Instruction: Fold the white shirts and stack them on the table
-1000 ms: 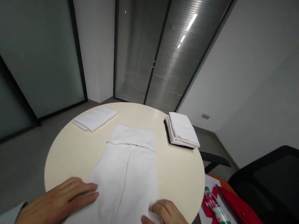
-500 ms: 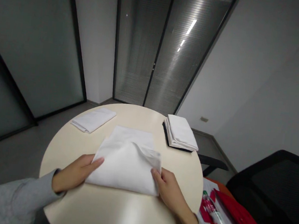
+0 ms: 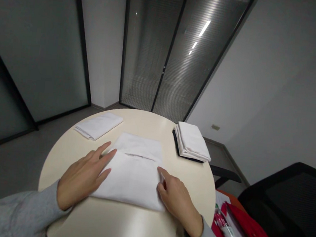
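A folded white cloth [image 3: 131,181] is lying in the middle of the round table [image 3: 103,225], between the person's hands, a thin, uneven slit showing across it. Doing this well is probably calling for light, even pressing outward from the middle, keeping the sides square and not dragging the fabric. The left hand [image 3: 82,176] is resting open, fingers spread over the cloth's left edge; the right hand [image 3: 176,198] is resting half-curled at the right edge, whether pinching I can't tell.
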Demonstrator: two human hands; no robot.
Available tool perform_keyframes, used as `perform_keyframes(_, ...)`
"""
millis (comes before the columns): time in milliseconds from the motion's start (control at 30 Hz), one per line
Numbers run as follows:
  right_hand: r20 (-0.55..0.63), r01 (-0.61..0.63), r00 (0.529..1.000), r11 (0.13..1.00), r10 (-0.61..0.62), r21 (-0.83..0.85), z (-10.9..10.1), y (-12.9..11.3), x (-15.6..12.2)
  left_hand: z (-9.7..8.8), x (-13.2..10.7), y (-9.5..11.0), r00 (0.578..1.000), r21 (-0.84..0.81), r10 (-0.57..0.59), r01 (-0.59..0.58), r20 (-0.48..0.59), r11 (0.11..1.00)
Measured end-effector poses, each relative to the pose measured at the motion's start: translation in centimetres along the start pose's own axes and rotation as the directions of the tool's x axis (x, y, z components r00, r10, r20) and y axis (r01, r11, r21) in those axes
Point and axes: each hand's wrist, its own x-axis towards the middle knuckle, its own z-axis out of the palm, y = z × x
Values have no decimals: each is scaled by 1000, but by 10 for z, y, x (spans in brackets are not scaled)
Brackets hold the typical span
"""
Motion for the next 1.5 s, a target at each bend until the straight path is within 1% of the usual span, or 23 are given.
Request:
perform_keyframes(67, -61, 15, 998, 982, -27, -188, -8, -12, 2, -7, 9, 3, 992, 51, 128, -127, -12, 991)
perform_keyframes(100, -106, 37, 992, 969, -65, -243, -11, -18, 4, -7, 15, 5, 976, 42, 217, -217, 9, 975)
perform_keyframes(167, -180, 148, 962, 947, -204, -286, -13, -28, 13, 0, 25, 6, 923, -15, 374, -374, 88, 927)
perform_keyframes(200, -190, 235, 937, 930, -294, -282, -11, -32, 18, 6, 29, 6, 898, -44, 420, -418, 131, 907)
perform_keyframes(233, -175, 324, 910, 908, -376, -266, -7, -33, 24, 14, 31, 6, 881, -68, 441, -436, 172, 897)
perform_keyframes(267, -138, 401, 887, 884, -440, -240, -1, -33, 29, 22, 32, 4, 873, -85, 442, -434, 207, 897)
perform_keyframes(300, -88, 453, 874, 868, -477, -202, 5, -32, 33, 29, 32, 3, 870, -98, 433, -422, 236, 901)
perform_keyframes(333, -34, 480, 871, 863, -491, -159, 12, -30, 37, 36, 31, 0, 871, -105, 419, -405, 258, 908)
perform_keyframes(433, 88, 463, 885, 883, -457, -74, 29, -22, 42, 48, 26, -8, 875, -117, 392, -374, 283, 920)
perform_keyframes(533, 125, 447, 890, 892, -438, -62, 36, -17, 41, 49, 23, -14, 873, -121, 389, -370, 293, 921)
perform_keyframes(633, 153, 444, 888, 895, -434, -38, 33, -17, 40, 43, 24, -10, 879, -116, 396, -379, 266, 918)
perform_keyframes(700, 188, 451, 877, 892, -442, -11, 24, -18, 44, 38, 26, 1, 884, -111, 407, -391, 229, 914)
perform_keyframes(733, 206, 462, 867, 887, -453, 6, 18, -18, 50, 36, 27, 9, 879, -117, 423, -407, 222, 906)
perform_keyframes(767, 212, 477, 857, 878, -470, 20, 10, -19, 57, 35, 29, 19, 869, -131, 443, -424, 220, 896)
perform_keyframes(833, 171, 506, 850, 862, -499, -1, -8, -20, 79, 37, 32, 38, 853, -168, 471, -442, 225, 881)
perform_keyframes(900, 84, 504, 864, 856, -497, -114, -23, -22, 109, 44, 36, 53, 855, -192, 463, -426, 235, 884)
perform_keyframes(967, 72, 486, 873, 854, -482, -185, -31, -24, 141, 53, 39, 61, 863, -200, 441, -399, 248, 895)
perform_keyframes(1033, 80, 451, 893, 872, -444, -190, -29, -24, 172, 58, 40, 62, 855, -209, 444, -399, 267, 893)
perform_keyframes(1133, 82, 346, 938, 921, -337, -179, -15, -23, 208, 59, 40, 59, 846, -222, 459, -409, 269, 885)
perform_keyframes(1200, 128, 285, 956, 943, -266, -170, -4, -21, 227, 58, 40, 57, 845, -225, 461, -410, 272, 884)
perform_keyframes(1300, 223, 242, 953, 958, -205, -153, 4, -19, 247, 57, 42, 57, 845, -226, 455, -403, 281, 887)
perform_keyframes(1400, 331, 241, 925, 963, -189, -123, 0, -19, 262, 56, 43, 58, 850, -239, 456, -400, 263, 885)
perform_keyframes(1500, 444, 264, 873, 961, -202, -83, -10, -22, 271, 57, 42, 56, 856, -261, 458, -398, 239, 880)
